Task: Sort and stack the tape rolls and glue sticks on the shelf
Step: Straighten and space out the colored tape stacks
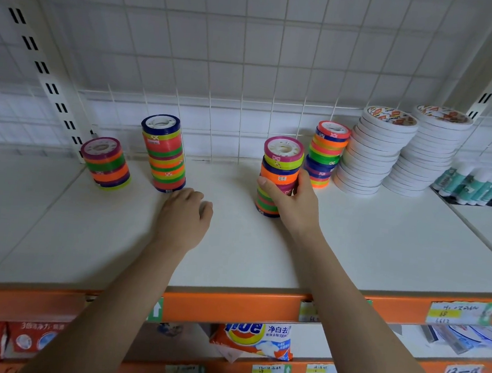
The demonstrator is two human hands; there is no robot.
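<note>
Below the orange shelf edge [228, 303], detergent packets [255, 340] are lying on a lower shelf. Both forearms are reaching over the white shelf [115, 234]. Left hand [184, 216] is resting knuckles-up on the board, fingers loosely curled, holding nothing, just in front of the tall coloured stack [164, 157]. Right hand [292, 203] is gripping the middle coloured tape stack [278, 174], thumb on its left side, fingers wrapping behind. A short stack [107, 163] is standing far left. Farther back right: another coloured stack [326, 153], two leaning white tape stacks [372, 152], then glue sticks [477, 184]. A wire grid [249, 67] is backing everything.
</note>
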